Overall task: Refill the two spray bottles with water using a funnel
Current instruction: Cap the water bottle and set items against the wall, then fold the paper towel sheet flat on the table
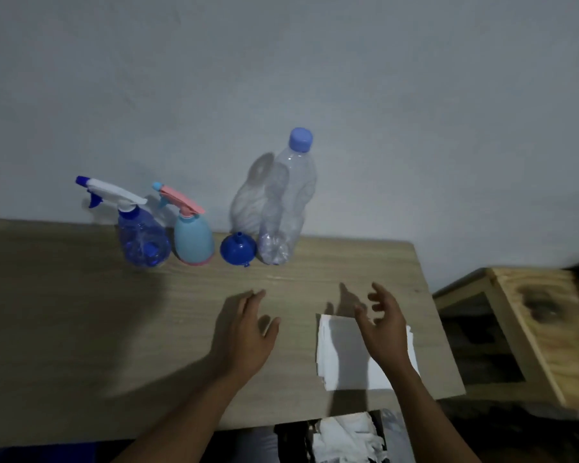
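The left hand hovers low over the tabletop, palm down, fingers loosely spread and holding nothing. The right hand is raised above a folded white paper towel, fingers curled apart — empty as well. Both forearms enter from the bottom edge, cut off there.

Along the far edge of the tabletop, against the grey wall, the task's things stand in a row. Nearest the hands is the blue funnel, mouth down and spout up, touching or just beside the clear water bottle to its right. That bottle stands upright with its pale blue cap on; its body is creased and dented, no label shows on it, and whether it holds water is hard to tell. Left of the funnel stands the light blue spray bottle with a pink trigger head, and left of that the translucent blue spray bottle with a white and blue trigger head. Both heads are on, nozzles pointing left. No brand or writing can be read on any of them.

To the right a wooden crate sits lower than the tabletop, its right side blurred and cut off. Below the near edge lies crumpled white material — too dim to identify.
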A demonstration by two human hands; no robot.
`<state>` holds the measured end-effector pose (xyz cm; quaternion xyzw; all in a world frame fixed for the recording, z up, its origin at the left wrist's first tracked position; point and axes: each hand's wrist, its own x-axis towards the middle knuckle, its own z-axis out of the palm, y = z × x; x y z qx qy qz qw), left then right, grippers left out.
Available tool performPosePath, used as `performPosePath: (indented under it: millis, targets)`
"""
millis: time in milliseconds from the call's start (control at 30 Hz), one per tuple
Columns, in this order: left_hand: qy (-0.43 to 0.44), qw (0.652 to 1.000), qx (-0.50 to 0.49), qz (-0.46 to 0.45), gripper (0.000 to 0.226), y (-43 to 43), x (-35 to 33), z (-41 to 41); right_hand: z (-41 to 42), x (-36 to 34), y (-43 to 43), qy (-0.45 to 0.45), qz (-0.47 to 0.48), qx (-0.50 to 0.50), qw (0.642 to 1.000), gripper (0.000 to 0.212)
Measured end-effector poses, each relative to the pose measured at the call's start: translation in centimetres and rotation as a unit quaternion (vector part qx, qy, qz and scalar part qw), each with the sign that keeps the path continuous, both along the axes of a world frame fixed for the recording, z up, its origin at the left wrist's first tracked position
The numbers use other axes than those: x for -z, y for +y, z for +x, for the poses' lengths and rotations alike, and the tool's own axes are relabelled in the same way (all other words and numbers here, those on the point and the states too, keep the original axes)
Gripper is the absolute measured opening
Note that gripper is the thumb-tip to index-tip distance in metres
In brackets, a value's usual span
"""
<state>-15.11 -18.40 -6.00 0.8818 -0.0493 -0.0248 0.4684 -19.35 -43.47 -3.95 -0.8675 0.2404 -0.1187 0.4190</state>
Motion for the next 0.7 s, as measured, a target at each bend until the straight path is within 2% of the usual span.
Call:
performPosePath:
  millis: [133, 233, 333, 433, 533, 700]
  targets:
    - [0.021, 0.997, 0.064, 0.027, 0.033, -3.9, -0.2, -3.5, -5.4, 1.5, -5.1, 0.079, -0.067, -0.004, 0.995, 0.056]
    - [0.014, 0.994, 0.068, 0.083, 0.031, -6.9, -0.2, -5.1, -7.5, 2.3, -8.2, 0.136, -0.102, -0.039, 0.985, 0.056]
    - [0.018, 0.992, 0.037, 0.117, 0.031, -9.4, 0.5, -5.6, -8.5, 2.8, -10.2, 0.168, -0.094, -0.096, 0.977, 0.058]
    - [0.028, 0.989, 0.013, 0.148, 0.031, -11.3, 1.0, -5.7, -8.9, 3.1, -11.2, 0.167, -0.079, -0.142, 0.972, 0.062]
    - [0.056, 0.990, -0.017, 0.126, 0.030, -12.8, 1.6, -5.7, -9.0, 3.5, -11.7, 0.158, -0.073, -0.160, 0.972, 0.064]
    - [0.042, 0.984, -0.070, 0.161, 0.022, -14.3, 2.6, -6.0, -9.1, 3.8, -12.1, 0.159, -0.091, -0.180, 0.967, 0.059]
